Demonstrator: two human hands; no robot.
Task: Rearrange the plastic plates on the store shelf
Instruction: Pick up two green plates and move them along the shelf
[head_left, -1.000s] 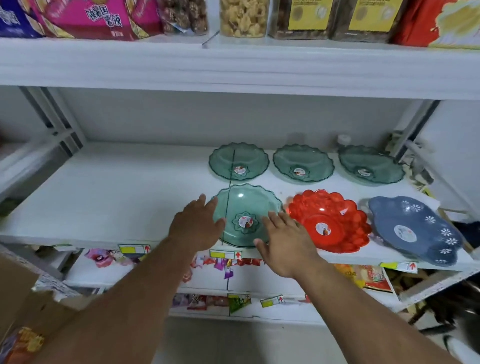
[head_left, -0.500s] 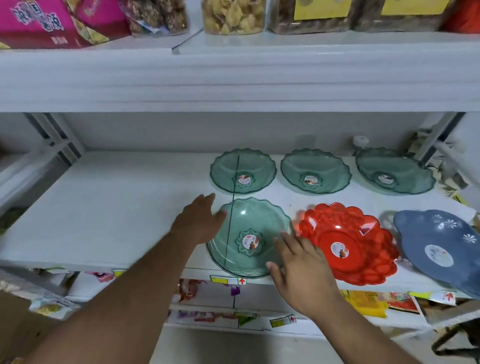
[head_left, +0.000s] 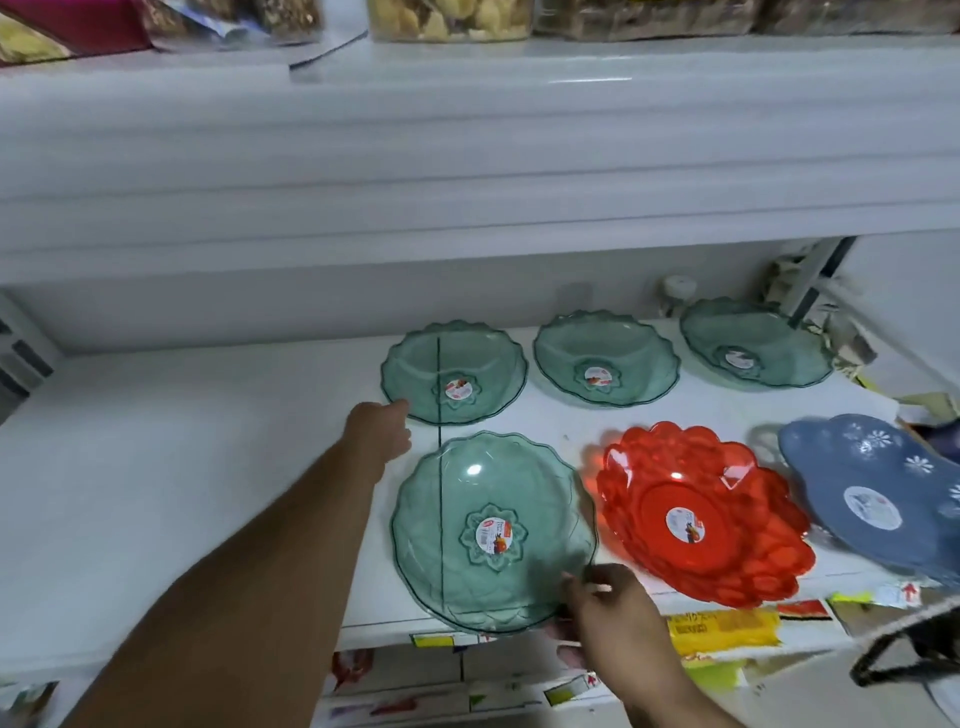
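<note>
shelf (head_left: 182, 467) left half bare, plates (six) crowding right

White shelf (head_left: 182, 467) carries four green plates (head_left: 493, 530), one red (head_left: 696, 514), one blue (head_left: 872, 493).

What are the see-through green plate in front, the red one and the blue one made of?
Front green plate: likely clear tinted plastic; the shelf seam shows through it, glossy glint. Red plate: translucent glossy plastic, moulded bumps catch the light. Blue plate: opaque, duller, printed white flowers; probably plastic too.
</note>
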